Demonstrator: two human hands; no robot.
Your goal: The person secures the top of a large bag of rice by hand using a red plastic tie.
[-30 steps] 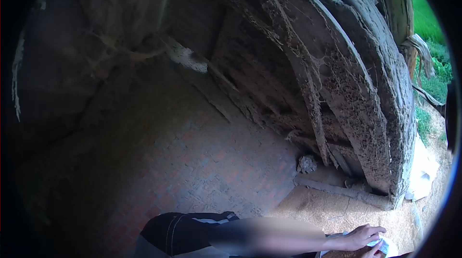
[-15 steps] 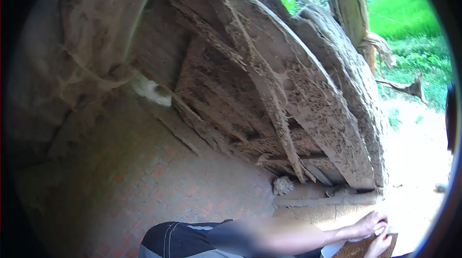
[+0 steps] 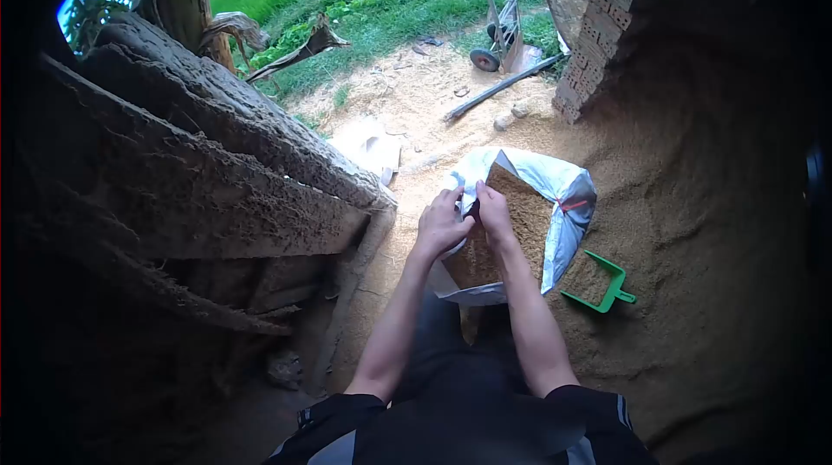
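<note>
Clutching the near rim of the sack (image 3: 568, 192) with left hand (image 3: 440, 227) and right hand (image 3: 496, 214), side by side, fingers curled tight on the fabric. Standing on the husk heap (image 3: 676, 205), nearly full of brown husk (image 3: 524, 218). Just right of it, a green scoop (image 3: 598, 283), husk inside. Leaning boards (image 3: 217, 179) at left. Farther off, a hand truck (image 3: 498, 32) near a brick pillar (image 3: 598, 27).

Dark short sleeves, white stripes
</note>
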